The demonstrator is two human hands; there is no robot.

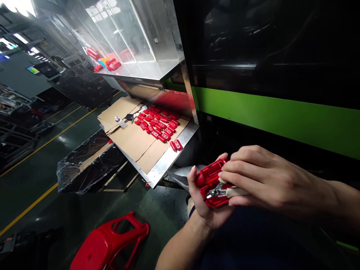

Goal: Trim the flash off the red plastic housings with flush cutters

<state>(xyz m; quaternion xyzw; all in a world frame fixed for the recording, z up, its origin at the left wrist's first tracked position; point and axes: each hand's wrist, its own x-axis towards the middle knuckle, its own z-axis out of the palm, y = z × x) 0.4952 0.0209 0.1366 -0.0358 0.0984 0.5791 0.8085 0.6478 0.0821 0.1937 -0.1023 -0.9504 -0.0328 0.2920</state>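
My left hand (205, 208) is closed around a red plastic housing (209, 173), its hollow inner side facing up. In my right hand (260, 174) is a pair of small pliers (216, 192) with pale handles, perhaps nippers. Their metal jaws lie over the near part of the housing. Fingers of the right hand reach across the housing's right side and hide part of it. Beyond my hands, many similar red plastic parts (160, 125) lie grouped on a cardboard-covered metal table.
Cardboard (132, 144) covers the metal table (157, 176). More red parts (114, 65) sit on a raised metal shelf (152, 71). A red stool (97, 243) stands lower left, near a plastic-lined box (84, 168). A black machine with a green band (267, 116) rises at right.
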